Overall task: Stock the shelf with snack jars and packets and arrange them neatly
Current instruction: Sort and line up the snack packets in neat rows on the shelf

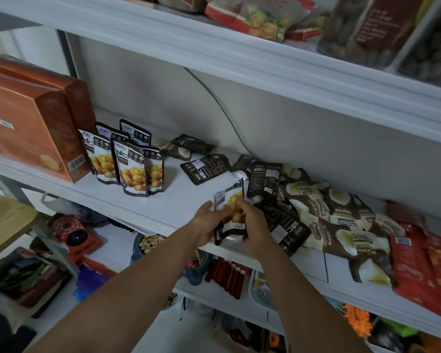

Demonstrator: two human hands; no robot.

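I count two orange boxes (pixel 36 118), five upright chestnut pouches (pixel 130 169) — plus one held pouch (pixel 233 200); the heaped packets (pixel 329 212) are too jumbled to count.

A small packet (pixel 231 211) printed with yellow kernels is gripped in both hands at the front edge of the white shelf (pixel 178 202), the left hand (pixel 206 224) on its left side, the right hand (pixel 253 225) curled over its right. To the left, a cluster of matching packets (pixel 129 165) is seen standing upright, just beside two orange boxes (pixel 31 118). Two dark packets (pixel 205 169) are laid flat further back. On the right, brown-and-cream packets (pixel 329 212) are piled in a loose heap, with red packets (pixel 418 263) beyond. A grey cable (pixel 222 108) is seen against the back wall.
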